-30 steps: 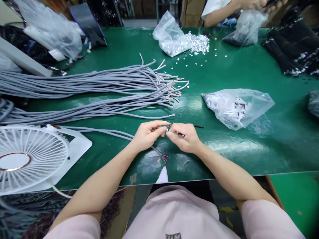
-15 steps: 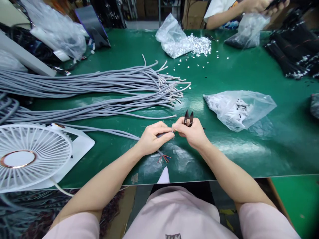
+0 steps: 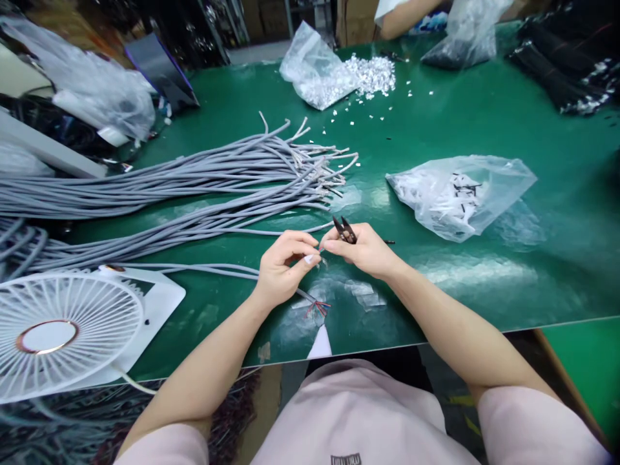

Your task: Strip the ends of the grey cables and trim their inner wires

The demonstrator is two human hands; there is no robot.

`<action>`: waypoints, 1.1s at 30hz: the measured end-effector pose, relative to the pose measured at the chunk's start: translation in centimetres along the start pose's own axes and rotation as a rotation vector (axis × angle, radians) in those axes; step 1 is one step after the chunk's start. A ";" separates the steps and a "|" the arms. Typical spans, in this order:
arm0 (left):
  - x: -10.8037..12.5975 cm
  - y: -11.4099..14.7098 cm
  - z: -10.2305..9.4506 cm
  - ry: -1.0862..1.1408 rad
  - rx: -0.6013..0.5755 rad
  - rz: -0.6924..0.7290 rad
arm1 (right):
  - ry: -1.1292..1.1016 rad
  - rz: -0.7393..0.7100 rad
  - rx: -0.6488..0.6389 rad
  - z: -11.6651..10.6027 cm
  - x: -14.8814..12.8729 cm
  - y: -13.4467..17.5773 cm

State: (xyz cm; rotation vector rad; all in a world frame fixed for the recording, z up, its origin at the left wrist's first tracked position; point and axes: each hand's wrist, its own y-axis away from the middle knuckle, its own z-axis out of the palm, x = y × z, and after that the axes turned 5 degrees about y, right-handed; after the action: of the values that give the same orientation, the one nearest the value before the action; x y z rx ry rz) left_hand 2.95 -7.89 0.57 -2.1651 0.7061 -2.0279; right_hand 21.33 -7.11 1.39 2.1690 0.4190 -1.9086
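My left hand (image 3: 287, 266) is closed around the end of a grey cable (image 3: 232, 270), whose tip is mostly hidden by the fingers. Thumb and forefinger of my right hand (image 3: 361, 248) pinch at thin wires, partly reddish, at that tip. Tucked in the same right hand is a pair of small dark thread snips (image 3: 345, 230), blades pointing up and left. Below my left hand lies another cable end with fanned coloured wires (image 3: 318, 309). Beyond both hands, bundles of grey cables (image 3: 194, 174) stretch in from the left, their pale ends toward the middle.
A white fan (image 3: 72, 332) stands at the left front. To the right lies a clear bag of white and black pieces (image 3: 460, 197). Small shiny parts (image 3: 371, 76) spill from a bag at the back. Black cables (image 3: 562, 74) lie back right, near another person's arm (image 3: 409, 16).
The view has shifted. Both hands stay together at the cable tip; the fingers have loosened around the cable, and reddish wire now shows between them. The snips tilt further left.
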 end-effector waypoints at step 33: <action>-1.3 -0.5 0.2 0.462 0.083 -0.336 | 0.923 -0.166 0.023 0.4 -0.9 2.3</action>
State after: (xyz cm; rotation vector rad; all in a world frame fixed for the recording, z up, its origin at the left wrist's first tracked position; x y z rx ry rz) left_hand 3.22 -7.00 -0.47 -1.8844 0.2917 -2.7191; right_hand 21.66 -9.52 2.22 2.9919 0.7295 -0.8349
